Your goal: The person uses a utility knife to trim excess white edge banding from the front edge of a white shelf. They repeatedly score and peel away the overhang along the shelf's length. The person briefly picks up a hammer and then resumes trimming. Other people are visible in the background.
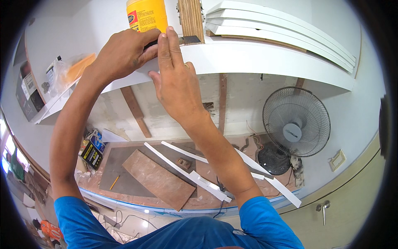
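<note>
My left hand (124,56) is at the top of the view with fingers closed on a dark flat-bladed tool (190,40), whose blade lies by the foot of an upright wooden piece (191,18). Its handle is mostly hidden. My right hand (176,89) is alongside, index and middle fingers stretched upward against the tool, thumb apart. Both hands are at a long white shelf board (257,60). A yellow plastic container (147,14) stands just behind my fingers.
White panels (277,31) are stacked right; a plastic bag (58,81) sits left. Below, a worktop holds a brown board (157,178), white strips (290,193), a pencil (115,182), boxes (91,151) and a fan (296,120). A door (344,195) is right; a person in orange (52,228) is lower left.
</note>
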### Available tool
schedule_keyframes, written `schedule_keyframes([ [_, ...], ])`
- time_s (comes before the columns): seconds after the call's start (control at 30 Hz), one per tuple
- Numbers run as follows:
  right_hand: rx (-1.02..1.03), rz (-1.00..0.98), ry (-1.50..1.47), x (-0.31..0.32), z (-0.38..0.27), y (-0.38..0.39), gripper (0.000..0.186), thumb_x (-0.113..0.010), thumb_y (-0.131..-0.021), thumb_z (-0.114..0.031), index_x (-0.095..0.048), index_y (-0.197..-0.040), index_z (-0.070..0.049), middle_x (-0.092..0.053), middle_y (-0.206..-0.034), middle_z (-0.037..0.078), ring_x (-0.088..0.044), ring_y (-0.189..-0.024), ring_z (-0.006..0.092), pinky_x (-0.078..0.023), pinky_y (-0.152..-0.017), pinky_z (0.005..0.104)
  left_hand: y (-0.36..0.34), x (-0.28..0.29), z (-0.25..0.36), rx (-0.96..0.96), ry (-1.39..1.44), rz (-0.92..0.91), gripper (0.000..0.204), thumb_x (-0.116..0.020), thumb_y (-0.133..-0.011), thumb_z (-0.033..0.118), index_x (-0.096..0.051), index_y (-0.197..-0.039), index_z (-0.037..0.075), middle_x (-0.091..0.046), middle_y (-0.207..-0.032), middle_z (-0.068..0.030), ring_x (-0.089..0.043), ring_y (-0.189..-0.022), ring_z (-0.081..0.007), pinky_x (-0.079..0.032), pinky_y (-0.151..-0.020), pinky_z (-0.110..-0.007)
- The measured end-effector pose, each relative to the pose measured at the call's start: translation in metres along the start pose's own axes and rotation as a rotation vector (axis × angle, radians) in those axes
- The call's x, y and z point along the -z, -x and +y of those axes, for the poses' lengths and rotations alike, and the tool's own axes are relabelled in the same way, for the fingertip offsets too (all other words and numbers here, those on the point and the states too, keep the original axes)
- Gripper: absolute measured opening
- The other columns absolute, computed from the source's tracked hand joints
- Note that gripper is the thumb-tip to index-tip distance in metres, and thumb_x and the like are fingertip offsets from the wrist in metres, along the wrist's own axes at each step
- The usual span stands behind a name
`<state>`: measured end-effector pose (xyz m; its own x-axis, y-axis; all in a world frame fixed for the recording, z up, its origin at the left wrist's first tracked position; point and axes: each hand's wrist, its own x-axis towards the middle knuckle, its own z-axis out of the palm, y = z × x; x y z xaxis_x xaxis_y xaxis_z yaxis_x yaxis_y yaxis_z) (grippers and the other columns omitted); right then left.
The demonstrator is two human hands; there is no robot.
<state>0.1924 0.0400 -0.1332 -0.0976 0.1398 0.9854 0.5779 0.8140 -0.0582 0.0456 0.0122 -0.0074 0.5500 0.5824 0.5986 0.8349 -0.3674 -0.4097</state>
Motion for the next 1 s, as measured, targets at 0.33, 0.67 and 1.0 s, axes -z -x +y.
schedule_keyframes([
  [0.33, 0.027, 0.070, 0.047, -0.012, 0.004, 0.000, 0.071, -0.061, -0.094, -0.001, -0.033, -0.158, 0.009, -0.034, -0.165, 0.027, -0.065, -0.123, 0.0343, -0.053, -0.087, 0.0438, -0.005, 0.001, -0.010, -0.096, 0.154, -0.014, 0.040, -0.062, -0.104, 0.040, -0.068, -0.121, 0.004, -0.072, -0.089, -0.0234, -0.066, -0.076, -0.0435, -0.052, -0.072, -0.049],
  [0.67, -0.005, 0.103, -0.039, -0.016, 0.008, 0.004, 0.091, -0.082, -0.082, -0.003, -0.036, -0.160, 0.001, -0.034, -0.167, 0.020, -0.062, -0.125, 0.0353, -0.051, -0.091, 0.0439, -0.002, 0.002, -0.001, -0.039, 0.113, -0.037, 0.035, -0.061, -0.104, 0.036, -0.067, -0.119, 0.005, -0.072, -0.090, -0.0227, -0.066, -0.079, -0.0416, -0.051, -0.073, -0.048],
  [1.0, 0.031, 0.095, -0.030, -0.018, 0.010, 0.005, 0.090, -0.080, -0.084, -0.004, -0.034, -0.161, 0.002, -0.032, -0.168, 0.022, -0.061, -0.129, 0.0338, -0.049, -0.087, 0.0428, 0.003, -0.003, -0.003, -0.067, 0.063, 0.034, 0.037, -0.062, -0.103, 0.042, -0.068, -0.114, 0.008, -0.072, -0.085, -0.0183, -0.068, -0.079, -0.0411, -0.053, -0.072, -0.050],
])
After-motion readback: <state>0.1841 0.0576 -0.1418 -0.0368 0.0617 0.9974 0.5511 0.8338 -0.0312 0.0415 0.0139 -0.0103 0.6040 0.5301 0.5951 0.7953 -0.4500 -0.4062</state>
